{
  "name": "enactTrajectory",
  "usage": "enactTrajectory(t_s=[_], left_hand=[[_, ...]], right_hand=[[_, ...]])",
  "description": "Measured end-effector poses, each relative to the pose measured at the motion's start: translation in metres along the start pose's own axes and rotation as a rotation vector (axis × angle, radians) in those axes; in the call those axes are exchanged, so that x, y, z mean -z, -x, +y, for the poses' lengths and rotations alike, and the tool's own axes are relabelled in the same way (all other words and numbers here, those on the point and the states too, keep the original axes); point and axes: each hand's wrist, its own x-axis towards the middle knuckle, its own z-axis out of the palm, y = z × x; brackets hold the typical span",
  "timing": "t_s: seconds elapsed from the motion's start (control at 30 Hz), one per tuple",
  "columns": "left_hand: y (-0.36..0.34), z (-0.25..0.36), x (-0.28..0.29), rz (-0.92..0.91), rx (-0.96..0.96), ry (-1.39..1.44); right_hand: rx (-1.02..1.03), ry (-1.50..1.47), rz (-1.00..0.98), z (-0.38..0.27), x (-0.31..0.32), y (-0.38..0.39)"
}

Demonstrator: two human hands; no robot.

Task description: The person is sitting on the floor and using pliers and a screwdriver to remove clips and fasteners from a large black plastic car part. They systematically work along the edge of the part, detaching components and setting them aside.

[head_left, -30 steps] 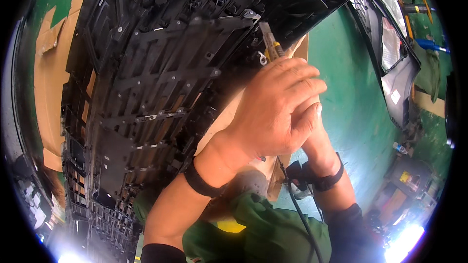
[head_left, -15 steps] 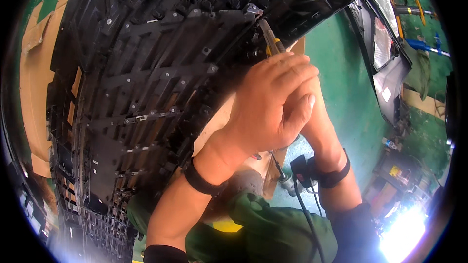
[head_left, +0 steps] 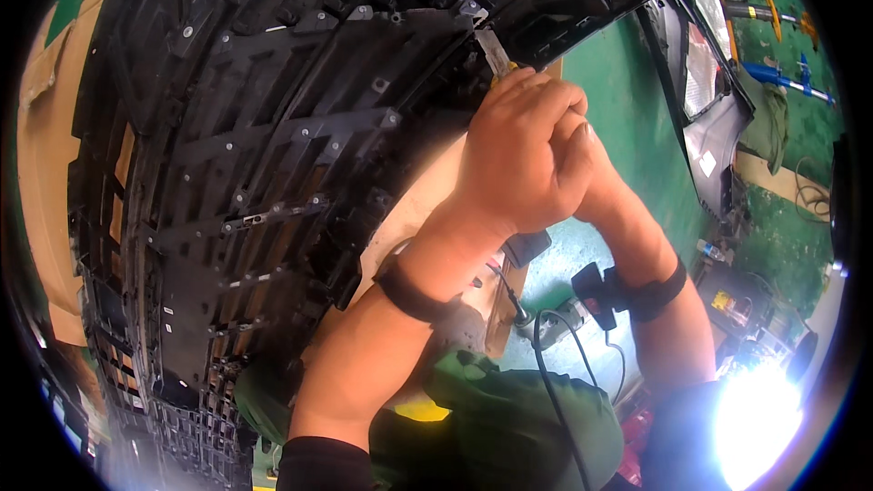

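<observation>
My left hand [head_left: 523, 159] is closed around the handle end of a utility knife [head_left: 494, 53], with a flat metal blade and a bit of yellow showing above the knuckles. Clasped against it from the right, my right hand [head_left: 596, 177] grips the same handle; its fingers are mostly hidden behind the left hand. The blade's tip lies by a small shiny bracket [head_left: 470, 11] on the edge of a large black plastic panel [head_left: 300, 132]. Ribs, clips and small round fasteners cover this panel. Whether the tip touches the bracket I cannot tell.
Cardboard [head_left: 55, 182] lies along the far left, under the panel's side. A grey car part with a lamp [head_left: 714, 118] stands at the right. Beyond it are blue and orange clamp-like tools [head_left: 777, 80]. A black cable [head_left: 546, 373] runs below my hands. Bright light [head_left: 759, 423] glares lower right.
The panel and floor have shifted slightly left in view. My hands have risen a little and their fingers have curled tighter, covering more of the yellow handle. The blade stays by the bracket.
</observation>
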Motion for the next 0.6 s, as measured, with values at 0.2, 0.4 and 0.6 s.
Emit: enactTrajectory(t_s=[0.2, 0.4, 0.6], left_hand=[[0.000, 0.001, -0.007, 0.084, 0.040, -0.051], [0.000, 0.005, -0.014, 0.132, 0.081, -0.064], [-0.004, 0.021, -0.019, 0.142, 0.225, -0.099]], right_hand=[[0.013, -0.021, -0.034, 0.008, 0.007, -0.005], [-0.011, -0.054, -0.069, 0.003, 0.012, -0.011], [-0.059, -0.092, -0.160, 0.009, 0.020, -0.012]])
